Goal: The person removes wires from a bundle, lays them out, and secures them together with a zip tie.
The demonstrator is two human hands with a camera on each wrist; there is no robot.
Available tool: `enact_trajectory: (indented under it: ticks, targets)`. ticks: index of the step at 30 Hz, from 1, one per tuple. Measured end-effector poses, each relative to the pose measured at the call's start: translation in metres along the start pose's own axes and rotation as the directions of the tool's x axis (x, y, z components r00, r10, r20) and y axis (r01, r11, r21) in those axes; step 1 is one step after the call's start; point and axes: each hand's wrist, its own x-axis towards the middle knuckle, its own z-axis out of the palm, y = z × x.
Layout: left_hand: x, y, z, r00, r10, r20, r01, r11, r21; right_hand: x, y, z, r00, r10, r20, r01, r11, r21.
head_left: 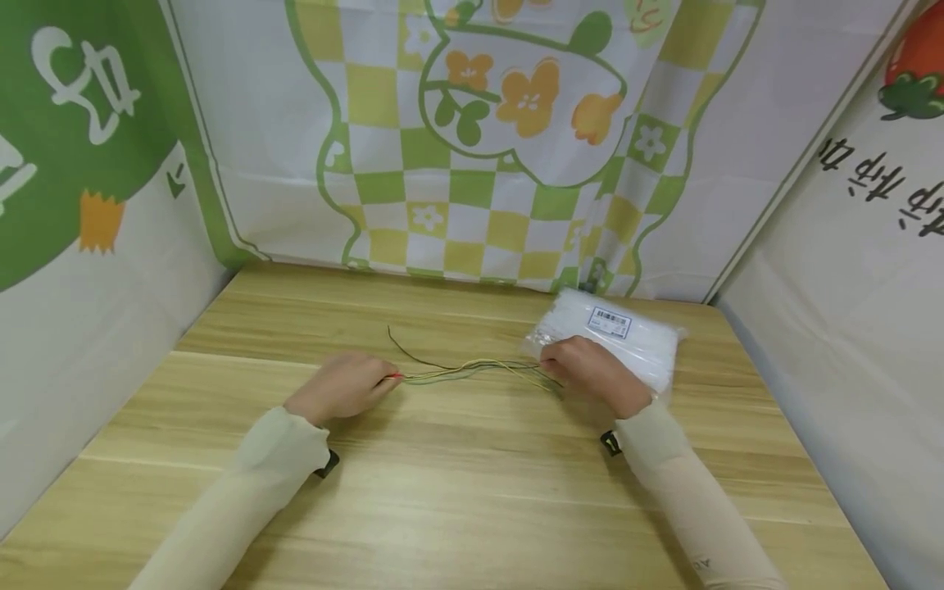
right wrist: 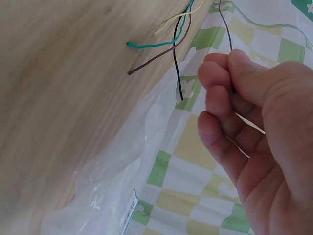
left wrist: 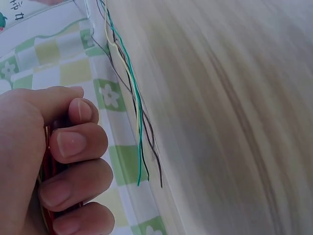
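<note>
My left hand (head_left: 345, 387) is wrapped round a bundle of thin wires, with red strands (left wrist: 47, 164) showing under the curled fingers in the left wrist view. Between the two hands, yellow, green and dark wires (head_left: 483, 363) stretch loosely above the table. One dark wire (head_left: 399, 347) bends away with its end free near the left hand. My right hand (head_left: 593, 373) pinches a thin brownish wire (right wrist: 226, 23) between thumb and forefinger. Beside that hand, the right wrist view shows loose ends of a teal wire (right wrist: 156, 46), a yellow, a brown and a black one.
Behind and beside the right hand lies a clear plastic bag (head_left: 649, 348) of white contents, with a barcode label (head_left: 609, 322). The wooden table (head_left: 442, 508) meets a printed cloth (head_left: 472, 229) at the back, and cloth walls stand on both sides.
</note>
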Motion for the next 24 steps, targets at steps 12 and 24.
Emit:
enact_trajectory:
  ticks: [12, 24]
  targets:
    - [0.016, 0.011, 0.007, 0.999, 0.002, 0.036, 0.0, 0.998, -0.06, 0.001, -0.001, 0.002, 0.999, 0.016, -0.052, -0.017, 1.0, -0.019]
    - [0.028, 0.026, 0.004, 0.999, 0.022, 0.033, -0.019, 0.995, -0.094, 0.001, -0.011, -0.005, 0.996, -0.044, -0.081, 0.048, 0.997, 0.058]
